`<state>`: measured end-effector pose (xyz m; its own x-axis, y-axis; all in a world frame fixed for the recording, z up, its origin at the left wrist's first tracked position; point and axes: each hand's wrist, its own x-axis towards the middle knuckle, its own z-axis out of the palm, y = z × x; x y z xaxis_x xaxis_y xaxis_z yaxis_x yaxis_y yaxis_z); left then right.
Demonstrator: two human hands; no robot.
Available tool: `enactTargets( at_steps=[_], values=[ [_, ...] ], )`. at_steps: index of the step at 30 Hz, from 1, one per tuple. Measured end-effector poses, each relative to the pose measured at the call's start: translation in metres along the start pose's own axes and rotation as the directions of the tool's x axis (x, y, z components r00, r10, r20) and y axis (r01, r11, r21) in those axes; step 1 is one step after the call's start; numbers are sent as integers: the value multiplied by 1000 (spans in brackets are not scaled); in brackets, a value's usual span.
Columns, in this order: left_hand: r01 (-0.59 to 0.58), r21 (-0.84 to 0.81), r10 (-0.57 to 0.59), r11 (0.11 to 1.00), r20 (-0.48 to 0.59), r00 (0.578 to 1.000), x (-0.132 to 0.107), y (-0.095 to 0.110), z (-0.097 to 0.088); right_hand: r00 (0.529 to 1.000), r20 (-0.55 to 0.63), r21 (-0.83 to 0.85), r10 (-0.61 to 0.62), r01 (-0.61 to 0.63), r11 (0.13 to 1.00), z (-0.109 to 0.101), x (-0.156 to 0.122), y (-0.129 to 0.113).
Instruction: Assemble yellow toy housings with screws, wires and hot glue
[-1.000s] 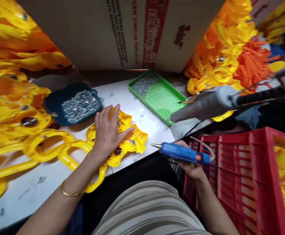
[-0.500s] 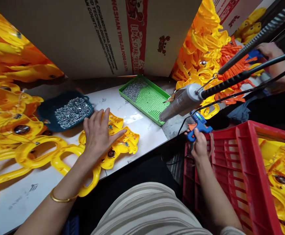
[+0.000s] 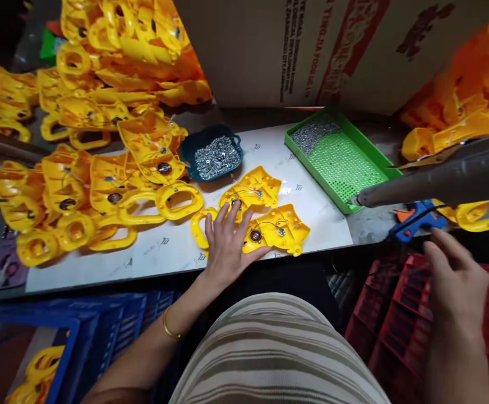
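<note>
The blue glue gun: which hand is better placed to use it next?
Probably the right hand: it is close beside the blue glue gun. The left hand is farther away, spread over a yellow shell, so it seems better placed to steady that.

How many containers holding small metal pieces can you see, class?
2: a dark bowl beyond the left hand, and a green tray to the bowl's right. Others may be hidden.
</note>
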<state>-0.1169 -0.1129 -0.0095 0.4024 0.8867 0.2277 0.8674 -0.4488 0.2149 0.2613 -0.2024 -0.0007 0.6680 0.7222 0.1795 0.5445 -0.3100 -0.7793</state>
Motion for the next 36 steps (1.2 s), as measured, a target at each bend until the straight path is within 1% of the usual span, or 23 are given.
enactTargets(
  at_steps=[1, 2, 3, 4, 5, 6, 7, 8, 9, 11, 13, 19, 22, 23, 24, 25, 26, 28, 29, 30, 31, 32, 36],
  values=[
    [7, -8, -7, 1000, -2, 1000, -2, 0, 1, 987, -144, -66, -66, 57, 996, -2, -11, -13],
    [11, -14, -11, 1000, -6, 1000, -4, 1, 2, 980, -165, -69, -115, 105, 992, -2, -22, -29],
    [11, -17, -11, 1000, -11, 1000, -5, 2, 3, 981, -117, -36, -157, 154, 987, 2, -32, -45],
    [14, -16, -14, 1000, -17, 1000, -5, 3, 3, 978, -8, 18, -208, 208, 978, 9, -39, -61],
    [16, -12, -16, 1000, -26, 1000, -6, 4, 3, 951, 52, 86, -305, 300, 950, 19, -45, -76],
    [18, -9, -18, 1000, -36, 999, -6, 5, 2, 905, 193, 139, -379, 357, 924, 30, -47, -89],
    [20, -7, -20, 1000, -43, 999, -6, 6, 2, 849, 291, 154, -441, 413, 897, 43, -47, -99],
    [20, -7, -20, 1000, -46, 999, -7, 7, 2, 797, 340, 158, -500, 476, 865, 56, -46, -107],
    [20, -8, -20, 1000, -43, 999, -8, 8, 2, 745, 388, 154, -543, 528, 835, 67, -43, -113],
    [26, -19, -27, 999, -23, 999, -9, 8, 2, 682, 424, 131, -595, 604, 786, 87, -36, -120],
    [47, -40, -47, 998, -5, 999, -10, 8, 2, 630, 457, 126, -628, 653, 747, 100, -32, -125],
    [118, -74, -117, 990, 19, 993, -9, 10, 3, 476, 537, 127, -697, 771, 624, 128, -43, -144],
    [123, -75, -123, 990, 5, 992, -10, 9, 1, 411, 557, 139, -721, 811, 569, 135, -44, -151],
    [123, -78, -124, 989, -10, 992, -12, 8, 0, 409, 548, 156, -729, 806, 570, 134, -42, -152],
    [122, -79, -124, 989, -32, 992, -13, 6, -1, 427, 526, 171, -736, 794, 583, 132, -38, -152],
    [119, -79, -123, 990, -58, 991, -15, 3, -3, 466, 489, 177, -737, 774, 608, 127, -33, -151],
    [118, -77, -124, 990, -82, 989, -17, 1, -4, 525, 441, 171, -728, 747, 643, 121, -27, -148],
    [127, -69, -134, 989, -109, 985, -22, -3, -7, 665, 314, 120, -678, 681, 723, 106, -18, -141],
    [132, -67, -138, 989, -109, 984, -23, -4, -7, 717, 258, 91, -648, 650, 755, 98, -15, -137],
    [133, -66, -140, 989, -101, 985, -25, -5, -8, 752, 222, 69, -621, 623, 779, 91, -13, -133],
    [134, -66, -140, 989, -92, 986, -26, -5, -7, 772, 209, 54, -601, 604, 795, 85, -13, -129],
    [135, -67, -140, 989, -85, 986, -26, -5, -7, 780, 215, 52, -588, 593, 804, 80, -15, -125],
    [153, -85, -160, 985, -77, 984, -26, -3, -4, 794, 250, 100, -554, 548, 830, 73, -27, -118]
  ],
)
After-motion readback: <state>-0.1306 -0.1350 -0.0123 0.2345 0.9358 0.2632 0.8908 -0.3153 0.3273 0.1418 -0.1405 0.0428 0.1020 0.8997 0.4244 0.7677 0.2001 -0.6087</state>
